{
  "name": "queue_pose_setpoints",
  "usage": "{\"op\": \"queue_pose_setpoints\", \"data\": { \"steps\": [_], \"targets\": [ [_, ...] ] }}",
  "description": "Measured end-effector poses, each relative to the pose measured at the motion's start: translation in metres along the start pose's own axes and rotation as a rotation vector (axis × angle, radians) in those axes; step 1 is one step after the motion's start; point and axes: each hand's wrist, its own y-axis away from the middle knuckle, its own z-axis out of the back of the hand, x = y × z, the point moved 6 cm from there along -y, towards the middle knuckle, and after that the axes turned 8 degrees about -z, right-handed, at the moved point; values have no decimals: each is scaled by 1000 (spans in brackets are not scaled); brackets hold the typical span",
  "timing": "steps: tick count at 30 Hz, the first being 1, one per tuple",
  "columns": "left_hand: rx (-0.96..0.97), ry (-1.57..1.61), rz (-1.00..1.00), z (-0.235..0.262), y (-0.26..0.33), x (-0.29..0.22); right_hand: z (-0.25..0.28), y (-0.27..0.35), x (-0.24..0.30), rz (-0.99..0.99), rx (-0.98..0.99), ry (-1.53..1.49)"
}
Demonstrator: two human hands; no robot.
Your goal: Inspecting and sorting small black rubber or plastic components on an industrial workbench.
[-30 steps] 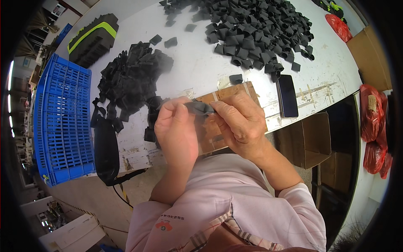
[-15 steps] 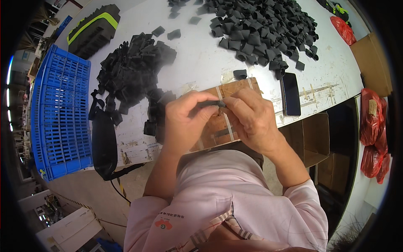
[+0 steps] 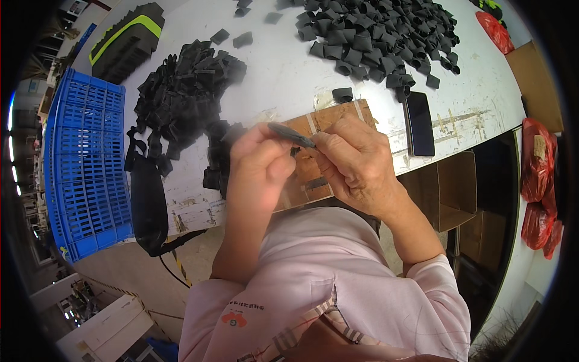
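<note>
A small dark grey fabric piece [image 3: 291, 135] is held between my hands, slanting down to the right. My right hand [image 3: 357, 163] pinches its lower right end with thumb and forefinger. My left hand [image 3: 260, 161] is curled at the upper left end, with the forefinger against it; the thumb is partly hidden. Below the hands lies a brown wooden board [image 3: 330, 116] with pale strips across it. Just beyond the board sits one short dark fabric loop [image 3: 342, 95]. A heap of flat black pieces [image 3: 187, 90] lies left of my hands, and many similar loops [image 3: 377, 45] are piled at the far right.
A blue plastic crate [image 3: 90, 163] stands at the left, beside a long black padded object [image 3: 149, 208]. Behind it is a dark stack [image 3: 128, 43] with a yellow-green stripe. Right of the board lies a phone [image 3: 420, 125]. Red bags [image 3: 537, 163] hang beyond an open cardboard box [image 3: 456, 187].
The fabric piece has gone from nearly level to slanted, and more of it shows. My left hand has shifted left and curled more. My right hand still pinches the end.
</note>
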Motion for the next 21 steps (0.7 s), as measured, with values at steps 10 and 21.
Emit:
{"op": "queue_pose_setpoints", "data": {
  "steps": [10,21],
  "targets": [
    [-43,-191,-226,37,-8,3,8,-11,-21,-141,51,-308],
    [-256,-1627,-566,111,-25,20,-37,64,-52,-735,289,-407]
  ]
}}
